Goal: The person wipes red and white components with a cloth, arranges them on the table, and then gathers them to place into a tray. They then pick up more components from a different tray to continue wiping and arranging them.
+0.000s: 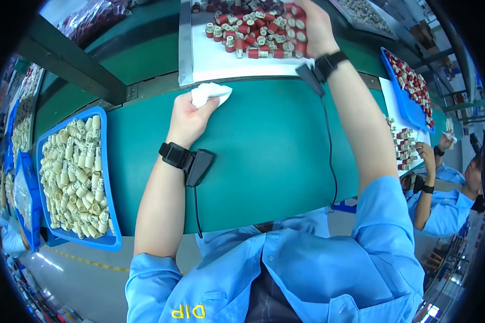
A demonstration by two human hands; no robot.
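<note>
My left hand (190, 119) is closed around a crumpled white cloth (210, 94), just in front of the white-lined tray (221, 70). Over the tray's right side, my right hand (316, 28) curls along a cluster of red-and-cream cylindrical parts (296, 31). That cluster is smeared by motion, and my fingertips are partly out of view at the top. More parts of the same kind (253, 35) lie in the tray, some upright and some on their sides. Each of my wrists wears a black band with a cabled module.
A blue bin (112, 215) of cream cylindrical caps stands on the green table (264, 161) at left. A metal post (81, 59) rises behind it. At right are a blue tray (415, 116) of red parts and a co-worker (442, 199). Cables hang from both wrist modules.
</note>
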